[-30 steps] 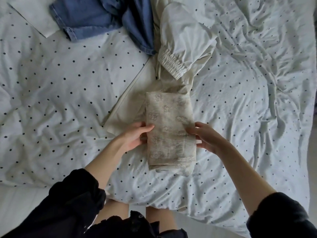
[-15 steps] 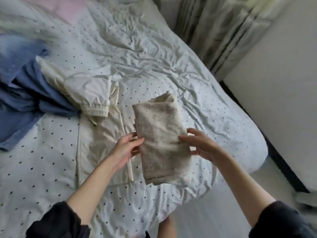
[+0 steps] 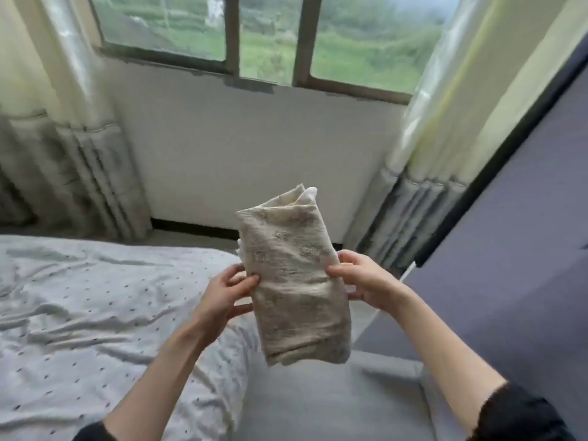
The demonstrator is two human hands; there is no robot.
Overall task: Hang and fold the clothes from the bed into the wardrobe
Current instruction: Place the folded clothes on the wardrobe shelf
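Observation:
A folded beige garment point(image 3: 296, 281) with a faint printed pattern is held up in the air in front of me, past the corner of the bed point(image 3: 79, 313). My left hand point(image 3: 222, 294) grips its left edge, thumb on top and fingers underneath. My right hand point(image 3: 362, 278) grips its right edge the same way. The other clothes on the bed are out of view.
The bed's dotted white sheet fills the lower left. A grey-purple panel point(image 3: 515, 265) rises on the right. Ahead stand a white wall under a window point(image 3: 264, 36), with curtains point(image 3: 63, 154) on both sides. Grey floor point(image 3: 334, 402) lies below the garment.
Both hands lifted the folded garment off the bed and carried it right. My view swung from the bed toward the window and the panel on the right.

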